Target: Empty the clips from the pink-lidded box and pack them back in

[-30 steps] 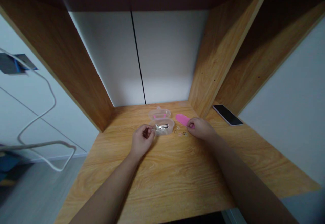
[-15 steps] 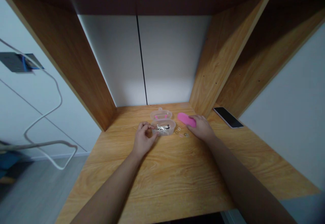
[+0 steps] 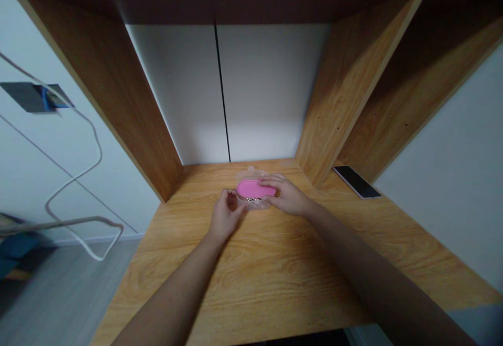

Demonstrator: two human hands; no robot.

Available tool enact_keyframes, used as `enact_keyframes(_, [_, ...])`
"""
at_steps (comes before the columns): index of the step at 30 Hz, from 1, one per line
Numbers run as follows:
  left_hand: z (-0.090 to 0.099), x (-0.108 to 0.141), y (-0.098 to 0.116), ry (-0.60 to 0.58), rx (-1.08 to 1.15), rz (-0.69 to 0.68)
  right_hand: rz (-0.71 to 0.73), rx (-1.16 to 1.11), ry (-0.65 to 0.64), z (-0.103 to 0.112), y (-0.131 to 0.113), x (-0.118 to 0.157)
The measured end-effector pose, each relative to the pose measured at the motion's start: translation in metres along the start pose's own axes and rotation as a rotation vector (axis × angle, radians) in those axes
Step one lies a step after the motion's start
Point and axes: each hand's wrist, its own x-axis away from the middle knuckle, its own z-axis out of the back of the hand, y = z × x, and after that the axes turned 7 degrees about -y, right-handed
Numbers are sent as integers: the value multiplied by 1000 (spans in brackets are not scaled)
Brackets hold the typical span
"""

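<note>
A pink oblong object [image 3: 255, 189], perhaps a nail file, lies across the top of a clear plastic box [image 3: 253, 204]. My right hand [image 3: 286, 196] rests over the pink object's right end, with its fingers curled on it. My left hand [image 3: 225, 216] is at the box's left end, fingers and thumb against the plastic. The metal clips inside the box barely show beneath the pink object. The small rings seen earlier are hidden.
A black smartphone [image 3: 356, 181] lies on the wooden desk [image 3: 267, 278] at the right, by the shelf's side panel [image 3: 338, 100]. A white cable [image 3: 74, 178] hangs outside the desk on the left.
The pink object has moved from beside the box to on top of it, carried by my right hand. My left hand stays at the box's left end.
</note>
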Motion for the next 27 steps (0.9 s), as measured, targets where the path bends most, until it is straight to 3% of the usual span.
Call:
enact_keyframes(12, [-1,-1,-1,4,25,-10,-19,-76,-40,-10,11,-2])
enact_keyframes(18, [2,0,0,-57,-8,-40,-29,-82,-42,-14,19,-1])
enact_keyframes(23, [3,0,0,-61,-81,-106,57,41,-64,-16,23,6])
enact_keyframes(27, [3,-1,3,-85,-87,-118,171,237,0,-20,16,15])
